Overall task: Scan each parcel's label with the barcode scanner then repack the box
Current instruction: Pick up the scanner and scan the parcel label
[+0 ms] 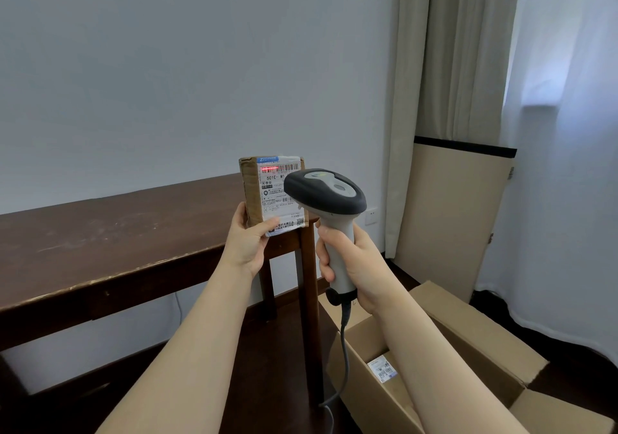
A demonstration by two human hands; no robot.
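My left hand [249,239] grips a small brown cardboard parcel [252,192] by its lower left corner and holds it upright in the air. Its white shipping label [275,192] faces me. A red scan line glows on the label's top barcode. My right hand [347,259] grips the handle of a grey and black barcode scanner [326,196], whose head points at the label from just to the right. The scanner's cable [344,360] hangs down to the floor. An open cardboard box [475,343] stands on the floor at lower right, with another labelled parcel [383,368] inside.
A dark wooden table [100,243] runs along the wall on the left; its right leg [309,299] stands just behind my hands. A flat beige panel [451,216] leans against the curtain [468,49] at the right. The floor is dark wood.
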